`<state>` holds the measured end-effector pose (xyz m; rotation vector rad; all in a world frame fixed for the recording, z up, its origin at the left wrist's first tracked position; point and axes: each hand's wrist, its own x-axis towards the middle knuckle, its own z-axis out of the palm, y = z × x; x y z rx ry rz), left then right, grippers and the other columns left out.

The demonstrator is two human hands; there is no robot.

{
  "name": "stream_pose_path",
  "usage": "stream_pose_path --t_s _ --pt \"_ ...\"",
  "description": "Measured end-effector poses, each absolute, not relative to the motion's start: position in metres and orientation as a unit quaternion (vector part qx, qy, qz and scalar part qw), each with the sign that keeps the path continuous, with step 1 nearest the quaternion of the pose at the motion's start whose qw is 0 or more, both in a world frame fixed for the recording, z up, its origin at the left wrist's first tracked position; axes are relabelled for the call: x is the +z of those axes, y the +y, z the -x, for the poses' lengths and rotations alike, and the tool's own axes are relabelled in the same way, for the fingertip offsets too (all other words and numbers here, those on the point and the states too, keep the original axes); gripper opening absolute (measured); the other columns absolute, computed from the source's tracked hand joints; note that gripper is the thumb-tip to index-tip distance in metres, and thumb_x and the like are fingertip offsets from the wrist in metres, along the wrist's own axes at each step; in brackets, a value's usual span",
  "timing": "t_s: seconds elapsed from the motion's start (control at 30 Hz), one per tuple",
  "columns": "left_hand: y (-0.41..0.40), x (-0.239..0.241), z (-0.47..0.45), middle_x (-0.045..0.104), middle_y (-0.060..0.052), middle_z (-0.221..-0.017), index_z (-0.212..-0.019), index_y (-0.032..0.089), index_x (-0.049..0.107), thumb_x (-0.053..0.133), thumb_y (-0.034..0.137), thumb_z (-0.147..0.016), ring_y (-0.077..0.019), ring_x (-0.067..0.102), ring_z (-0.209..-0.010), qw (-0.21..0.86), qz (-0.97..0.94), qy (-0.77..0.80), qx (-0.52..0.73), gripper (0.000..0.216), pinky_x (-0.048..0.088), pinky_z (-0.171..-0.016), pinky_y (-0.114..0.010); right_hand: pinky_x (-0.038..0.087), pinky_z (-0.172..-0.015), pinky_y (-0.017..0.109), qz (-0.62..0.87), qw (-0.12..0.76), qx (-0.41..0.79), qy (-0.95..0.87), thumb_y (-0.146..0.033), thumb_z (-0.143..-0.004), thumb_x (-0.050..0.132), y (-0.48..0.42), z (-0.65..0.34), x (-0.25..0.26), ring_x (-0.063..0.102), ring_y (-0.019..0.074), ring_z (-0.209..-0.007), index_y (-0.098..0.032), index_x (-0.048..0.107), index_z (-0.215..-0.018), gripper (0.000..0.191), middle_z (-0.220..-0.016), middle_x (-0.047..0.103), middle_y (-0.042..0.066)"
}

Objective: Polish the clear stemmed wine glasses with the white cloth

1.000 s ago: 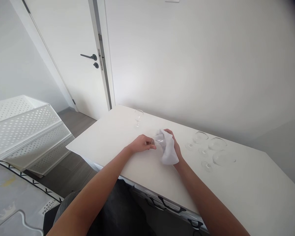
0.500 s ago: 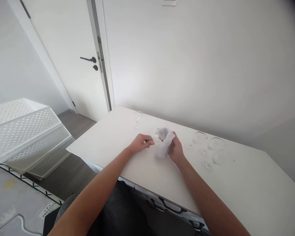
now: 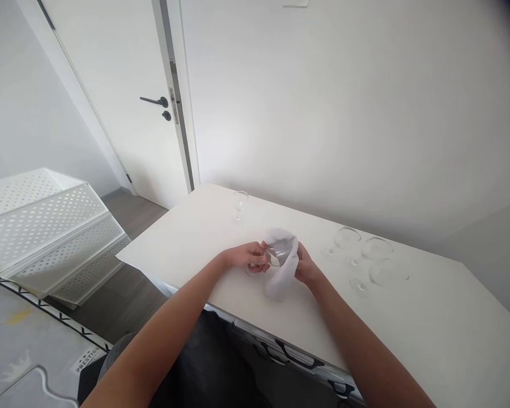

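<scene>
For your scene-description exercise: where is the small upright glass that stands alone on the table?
In the head view the small upright glass stands at the table's far left, near the wall and door, beyond the left hand.

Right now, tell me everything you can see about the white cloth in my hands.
The white cloth looks like soft, plain fabric, crumpled rather than folded. It is wrapped over and around the bowl of a clear stemmed glass, with a loose end hanging down toward the white table. The right hand grips it from the right side, while the left hand holds the glass at its other end. Whether the hanging end touches the table cannot be told.
</scene>
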<state>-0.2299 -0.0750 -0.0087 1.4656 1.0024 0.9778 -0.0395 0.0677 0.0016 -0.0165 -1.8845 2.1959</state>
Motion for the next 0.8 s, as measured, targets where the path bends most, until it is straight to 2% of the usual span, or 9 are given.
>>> stream_pose_path --t_s 0.13,0.23,0.33,0.4,0.47,0.57,0.67,0.73,0.8 --pt "-0.076 -0.006 0.228 0.053 0.0 -0.058 -0.077 0.013 0.066 0.065 0.071 -0.09 -0.0109 0.047 -0.056 0.444 -0.591 0.481 0.472 0.059 0.038 -0.059 -0.026 0.055 -0.087 0.043 0.109 0.258 0.641 -0.715 -0.043 -0.071 0.087 0.064 0.042 0.003 0.066 0.0295 -0.104 -0.025 0.07 -0.118 0.054 -0.117 0.071 0.008" --pt "-0.076 -0.003 0.225 0.053 0.001 -0.059 -0.069 0.014 0.061 0.065 0.063 -0.094 -0.0094 0.045 -0.056 0.388 -0.576 0.522 0.496 0.055 0.034 -0.058 -0.025 0.054 -0.09 0.041 0.148 0.349 0.591 -0.713 -0.037 -0.073 0.084 0.055 0.041 0.01 0.062 0.029 -0.109 -0.027 0.063 -0.131 0.063 -0.119 0.066 0.007" --pt "-0.075 -0.003 0.224 0.054 0.001 -0.06 -0.068 0.014 0.059 0.068 0.056 -0.092 -0.0096 0.046 -0.057 0.378 -0.552 0.539 0.513 0.049 0.035 -0.059 -0.025 0.053 -0.092 0.045 0.138 0.38 0.607 -0.684 -0.036 -0.077 0.076 0.048 0.04 0.014 0.06 0.0306 -0.111 -0.031 0.055 -0.143 0.07 -0.118 0.065 0.008" --pt "-0.075 -0.005 0.223 0.055 0.001 -0.06 -0.067 0.015 0.057 0.069 0.054 -0.092 -0.0095 0.046 -0.058 0.371 -0.537 0.551 0.52 0.048 0.035 -0.06 -0.025 0.052 -0.089 0.044 0.14 0.376 0.617 -0.677 -0.034 -0.08 0.069 0.046 0.041 0.014 0.06 0.0293 -0.105 -0.031 0.061 -0.135 0.056 -0.111 0.065 0.007" --pt "-0.074 -0.007 0.223 0.055 0.002 -0.06 -0.066 0.015 0.054 0.068 0.054 -0.093 -0.0093 0.045 -0.058 0.365 -0.536 0.561 0.515 0.049 0.035 -0.06 -0.025 0.051 -0.083 0.041 0.138 0.354 0.645 -0.664 -0.031 -0.082 0.064 0.044 0.045 0.013 0.059 0.0257 -0.093 -0.028 0.068 -0.113 0.031 -0.097 0.064 0.004" --pt "-0.073 -0.009 0.224 0.055 0.001 -0.06 -0.067 0.015 0.056 0.066 0.056 -0.094 -0.0094 0.045 -0.057 0.368 -0.543 0.565 0.501 0.05 0.036 -0.06 -0.025 0.049 -0.075 0.038 0.137 0.327 0.717 -0.601 -0.027 -0.081 0.061 0.044 0.05 0.012 0.055 0.0218 -0.079 -0.025 0.064 -0.087 0.007 -0.081 0.059 0.002" --pt "-0.072 -0.009 0.224 0.055 0.001 -0.061 -0.073 0.014 0.061 0.066 0.06 -0.093 -0.0102 0.046 -0.058 0.399 -0.554 0.54 0.492 0.05 0.038 -0.061 -0.026 0.053 -0.079 0.045 0.124 0.261 0.777 -0.559 -0.036 -0.083 0.059 0.048 0.048 0.015 0.064 0.0281 -0.088 -0.024 0.068 -0.095 0.019 -0.089 0.068 0.006" --pt "-0.072 -0.008 0.225 0.053 0.001 -0.06 -0.077 0.013 0.063 0.063 0.064 -0.094 -0.011 0.047 -0.058 0.435 -0.573 0.505 0.475 0.053 0.04 -0.063 -0.027 0.055 -0.086 0.052 0.087 0.202 0.795 -0.566 -0.042 -0.081 0.061 0.05 0.043 0.017 0.067 0.0349 -0.104 -0.022 0.07 -0.113 0.038 -0.108 0.074 0.012" --pt "-0.073 -0.005 0.225 0.051 0.0 -0.06 -0.078 0.013 0.064 0.058 0.069 -0.095 -0.012 0.047 -0.059 0.467 -0.594 0.472 0.454 0.059 0.041 -0.064 -0.028 0.055 -0.093 0.055 0.061 0.182 0.791 -0.581 -0.041 -0.079 0.067 0.052 0.038 0.016 0.066 0.0379 -0.117 -0.025 0.066 -0.129 0.053 -0.129 0.071 0.013"
